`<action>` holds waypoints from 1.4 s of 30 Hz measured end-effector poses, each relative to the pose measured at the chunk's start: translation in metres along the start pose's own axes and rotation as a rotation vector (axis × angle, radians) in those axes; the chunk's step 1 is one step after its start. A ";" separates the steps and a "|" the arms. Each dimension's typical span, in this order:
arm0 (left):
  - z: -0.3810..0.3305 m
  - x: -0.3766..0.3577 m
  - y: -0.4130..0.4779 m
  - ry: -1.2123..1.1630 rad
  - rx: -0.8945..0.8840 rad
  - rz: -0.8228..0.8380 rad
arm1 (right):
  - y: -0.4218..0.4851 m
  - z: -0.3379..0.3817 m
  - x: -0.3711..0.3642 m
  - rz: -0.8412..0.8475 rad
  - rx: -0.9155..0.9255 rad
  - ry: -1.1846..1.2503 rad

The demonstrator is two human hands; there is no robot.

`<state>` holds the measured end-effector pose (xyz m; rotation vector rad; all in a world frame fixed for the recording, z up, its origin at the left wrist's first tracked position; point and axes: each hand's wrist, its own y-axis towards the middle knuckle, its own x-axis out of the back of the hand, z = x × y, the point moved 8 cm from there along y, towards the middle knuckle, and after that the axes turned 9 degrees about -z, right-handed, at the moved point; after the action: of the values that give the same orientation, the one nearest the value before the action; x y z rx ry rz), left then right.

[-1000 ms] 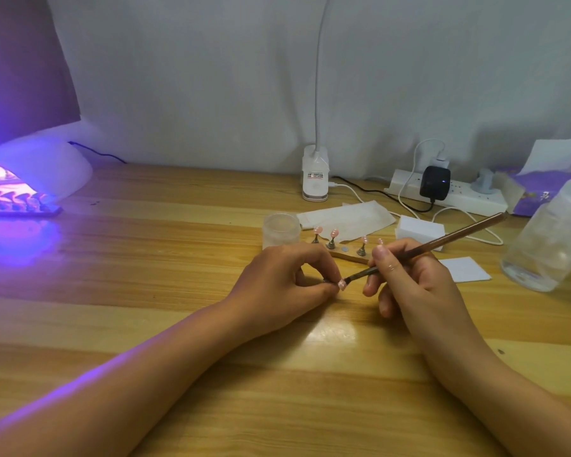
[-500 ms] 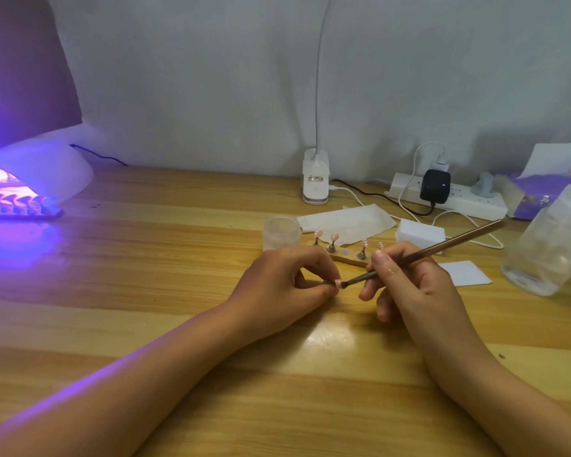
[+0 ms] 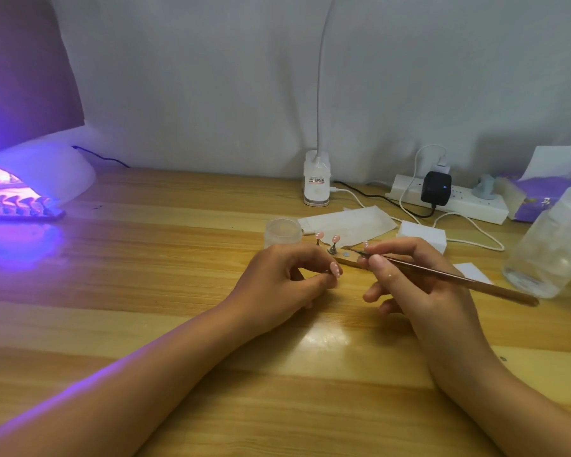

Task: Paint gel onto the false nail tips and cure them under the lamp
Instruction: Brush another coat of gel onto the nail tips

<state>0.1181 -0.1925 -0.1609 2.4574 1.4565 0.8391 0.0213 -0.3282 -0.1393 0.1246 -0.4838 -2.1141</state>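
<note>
My left hand point(image 3: 279, 285) pinches a small stand topped with a pink false nail tip point(image 3: 335, 269), held just above the wooden table. A thin brown brush point(image 3: 459, 278) sits pen-style in my right hand point(image 3: 409, 285), bristles pointing left and away over the wooden holder strip point(image 3: 345, 258). Two more pink tips point(image 3: 327, 237) stand on that strip behind my hands. At the far left the curing lamp point(image 3: 30, 179) glows purple, with a row of tips point(image 3: 17, 206) under it.
A small frosted jar point(image 3: 282, 232) stands behind my left hand. Paper wipes point(image 3: 350, 222), a white block point(image 3: 422, 237), a clip lamp base point(image 3: 316, 183), a power strip point(image 3: 459, 201) with cables and a clear bottle point(image 3: 548, 249) crowd the back right.
The brush tip has lifted off the held nail tip and swung back over the holder strip, its handle now lower. My left hand still holds the tip in place.
</note>
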 end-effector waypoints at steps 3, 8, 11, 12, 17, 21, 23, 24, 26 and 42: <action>-0.002 -0.001 0.000 -0.020 -0.006 0.017 | 0.001 -0.006 0.000 -0.010 -0.051 0.026; -0.003 -0.003 -0.001 0.014 -0.029 0.040 | 0.002 -0.013 0.000 -0.002 -0.103 0.054; -0.002 -0.004 -0.001 0.038 -0.050 0.038 | 0.002 -0.013 -0.002 0.023 -0.113 0.059; -0.003 -0.005 -0.001 0.051 -0.063 0.041 | 0.002 -0.013 -0.002 0.025 -0.116 0.061; -0.002 -0.007 -0.002 0.126 -0.089 0.061 | 0.002 -0.014 -0.002 0.018 -0.108 0.031; 0.001 -0.007 -0.002 0.173 -0.086 0.059 | 0.002 -0.014 -0.005 0.041 -0.105 -0.013; 0.002 -0.006 -0.002 0.173 -0.084 0.055 | 0.002 -0.017 -0.005 0.050 -0.112 -0.027; 0.002 -0.006 -0.002 0.172 -0.084 0.055 | 0.002 -0.018 -0.005 0.054 -0.116 -0.032; 0.002 -0.006 -0.002 0.177 -0.088 0.059 | 0.002 -0.021 -0.005 0.061 -0.123 -0.040; 0.001 -0.006 -0.002 0.182 -0.098 0.053 | 0.003 -0.020 -0.006 0.071 -0.142 -0.053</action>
<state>0.1145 -0.1963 -0.1648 2.4105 1.3738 1.1442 0.0326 -0.3303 -0.1575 -0.0303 -0.3625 -2.0788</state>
